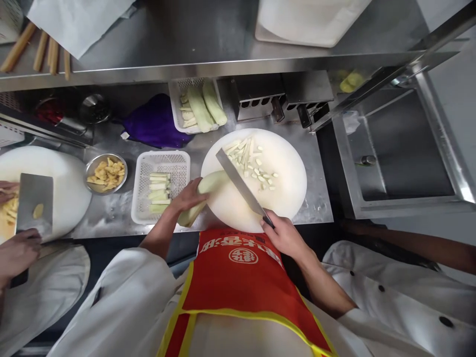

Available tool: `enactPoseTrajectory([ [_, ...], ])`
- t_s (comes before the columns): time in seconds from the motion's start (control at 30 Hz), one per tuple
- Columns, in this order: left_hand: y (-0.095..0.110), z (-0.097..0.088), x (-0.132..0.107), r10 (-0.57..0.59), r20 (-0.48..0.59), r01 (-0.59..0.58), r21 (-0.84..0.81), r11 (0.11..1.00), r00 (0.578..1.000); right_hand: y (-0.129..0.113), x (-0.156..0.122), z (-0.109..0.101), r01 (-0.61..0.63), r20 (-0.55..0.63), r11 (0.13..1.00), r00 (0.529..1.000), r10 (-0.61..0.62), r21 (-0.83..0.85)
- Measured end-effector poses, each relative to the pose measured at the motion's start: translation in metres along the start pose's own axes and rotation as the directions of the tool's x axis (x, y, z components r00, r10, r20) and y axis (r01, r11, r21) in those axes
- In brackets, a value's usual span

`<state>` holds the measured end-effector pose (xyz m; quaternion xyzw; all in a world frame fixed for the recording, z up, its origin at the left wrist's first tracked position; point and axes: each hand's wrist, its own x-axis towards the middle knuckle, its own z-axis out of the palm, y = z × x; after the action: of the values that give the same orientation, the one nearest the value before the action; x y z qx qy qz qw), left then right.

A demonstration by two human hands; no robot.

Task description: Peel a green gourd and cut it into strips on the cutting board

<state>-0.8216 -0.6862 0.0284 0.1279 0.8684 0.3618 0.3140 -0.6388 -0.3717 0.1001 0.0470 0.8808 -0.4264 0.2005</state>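
Observation:
My left hand point(188, 197) is wrapped round a long, pale-green peeled vegetable point(214, 182), perhaps a gourd. One end of it rests over the round white cutting board point(288, 168), while the other sticks out past the near edge. A black-handled kitchen knife point(241, 184) is gripped in my right hand point(284, 235), its broad blade slanting across the board beside the vegetable's end. Beyond the blade lie cut pale strips point(243, 151) and several small pieces point(262, 177).
Left of the board, a white basket point(180, 163) holds cut sticks; another basket point(176, 111) behind holds whole pale vegetables. A purple bag point(154, 124) lies beside it. A co-worker's cleaver point(35, 203) is at far left. A steel shelf point(208, 37) overhangs; a sink point(409, 144) is right.

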Motion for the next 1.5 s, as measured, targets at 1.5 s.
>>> enactPoseTrajectory([
  [1.5,0.024,0.052,0.004,-0.516,-0.325,-0.274,-0.946,0.176,0.792,0.024,-0.028,0.024,-0.203,-0.127,0.949,0.963,0.239,0.242],
])
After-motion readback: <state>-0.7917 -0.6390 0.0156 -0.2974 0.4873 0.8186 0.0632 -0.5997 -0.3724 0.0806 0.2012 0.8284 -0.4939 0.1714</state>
